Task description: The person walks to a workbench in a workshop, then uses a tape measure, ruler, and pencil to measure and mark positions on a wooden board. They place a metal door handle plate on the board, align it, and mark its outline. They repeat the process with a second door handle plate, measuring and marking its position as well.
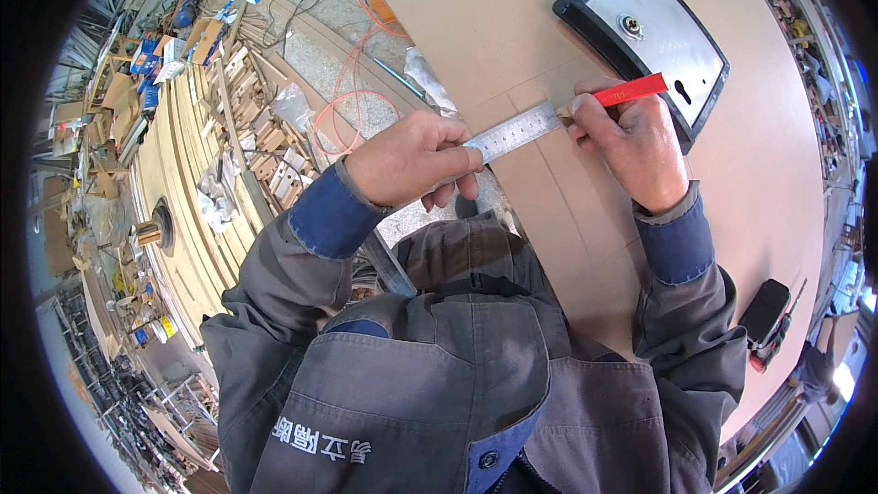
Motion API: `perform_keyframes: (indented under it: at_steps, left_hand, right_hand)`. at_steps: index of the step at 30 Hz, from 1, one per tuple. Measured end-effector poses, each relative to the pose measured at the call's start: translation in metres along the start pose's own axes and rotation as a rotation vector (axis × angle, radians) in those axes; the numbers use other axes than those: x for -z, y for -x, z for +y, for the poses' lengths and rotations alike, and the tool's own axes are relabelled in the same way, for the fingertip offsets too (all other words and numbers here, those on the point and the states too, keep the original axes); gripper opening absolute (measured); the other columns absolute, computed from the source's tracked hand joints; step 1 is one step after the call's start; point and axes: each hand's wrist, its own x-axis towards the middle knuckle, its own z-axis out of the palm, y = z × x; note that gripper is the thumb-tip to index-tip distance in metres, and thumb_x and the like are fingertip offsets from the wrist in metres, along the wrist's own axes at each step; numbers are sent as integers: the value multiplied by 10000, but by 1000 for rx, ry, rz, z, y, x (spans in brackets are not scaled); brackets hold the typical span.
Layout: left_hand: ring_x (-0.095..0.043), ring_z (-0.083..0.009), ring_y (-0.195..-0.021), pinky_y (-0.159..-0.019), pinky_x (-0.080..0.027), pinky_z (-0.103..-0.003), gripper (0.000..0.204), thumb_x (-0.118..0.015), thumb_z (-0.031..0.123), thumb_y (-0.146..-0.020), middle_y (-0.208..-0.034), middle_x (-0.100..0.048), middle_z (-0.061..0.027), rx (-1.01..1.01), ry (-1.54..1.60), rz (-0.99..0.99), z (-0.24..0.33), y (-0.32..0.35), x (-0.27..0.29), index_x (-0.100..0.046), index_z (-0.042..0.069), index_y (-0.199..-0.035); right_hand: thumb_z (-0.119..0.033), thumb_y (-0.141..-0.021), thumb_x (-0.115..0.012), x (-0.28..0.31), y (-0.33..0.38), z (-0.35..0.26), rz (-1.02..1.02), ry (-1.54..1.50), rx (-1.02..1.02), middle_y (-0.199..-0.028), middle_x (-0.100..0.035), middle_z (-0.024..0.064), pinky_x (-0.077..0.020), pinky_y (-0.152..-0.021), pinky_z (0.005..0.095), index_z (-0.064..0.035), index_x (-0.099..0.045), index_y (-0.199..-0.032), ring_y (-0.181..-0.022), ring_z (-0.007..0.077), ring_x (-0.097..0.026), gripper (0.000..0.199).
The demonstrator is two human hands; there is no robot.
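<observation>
My left hand (pixel 416 161) pinches one end of a steel ruler (pixel 517 134), which reaches over the edge of a large brown board (pixel 622 247). At the ruler's other end, my right hand (pixel 637 142) grips a flat red carpenter's pencil (pixel 633 91), its tip down at the board beside the ruler's end. Faint pencil lines cross the board around the ruler. Just beyond my right hand lies a curved black-rimmed part with a silver metal plate (pixel 654 29), which has a screw fitting and a keyhole slot.
A black cordless tool or battery (pixel 766 313) lies at the board's right edge. An orange cord (pixel 355 91) loops over the floor on the left. Stacked wooden strips (pixel 187 183) and scattered offcuts (pixel 274 151) fill the left side. Cluttered shelves stand along the far right.
</observation>
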Motion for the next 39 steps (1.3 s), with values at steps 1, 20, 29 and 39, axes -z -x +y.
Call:
perform_keyframes:
  at_steps: [1, 20, 29, 39]
  left_hand:
    - [-570, -95, -528, -482, -461, -254, 232, -602, 183, -1016, -777, -702, -88, 4, -5, 3, 0, 1, -4, -656, -30, -941]
    - [-608, -97, -570, -511, -488, -250, 236, -584, 182, -1025, -814, -717, -93, -19, 40, -63, -15, 21, -74, -645, -34, -952]
    - [-607, -93, -608, -529, -495, -253, 207, -570, 185, -1027, -866, -719, -92, -14, 213, -2, -39, 30, -83, -623, -15, -1027]
    - [-613, -104, -621, -540, -493, -241, 218, -579, 201, -1042, -882, -719, -110, -24, 251, 99, -47, 43, -83, -608, -14, -1054]
  right_hand:
    - [-155, -905, -665, 1, 4, -1, 11, -3, -3, -606, -642, 84, -513, -598, 276, 60, -720, -835, -544, 139, -615, 232]
    - [-144, -953, -624, 31, 70, 11, -53, -156, -124, -699, -676, 72, -529, -609, 263, 68, -704, -897, -624, 114, -647, 233]
    - [-276, -1034, -548, 111, 105, 50, 35, -304, -249, -731, -693, 86, -534, -547, 254, 15, -702, -913, -591, 133, -646, 352]
    - [-285, -1014, -559, 132, 120, 87, 143, -494, -347, -613, -642, 85, -464, -430, 244, -1, -670, -833, -434, 134, -571, 354]
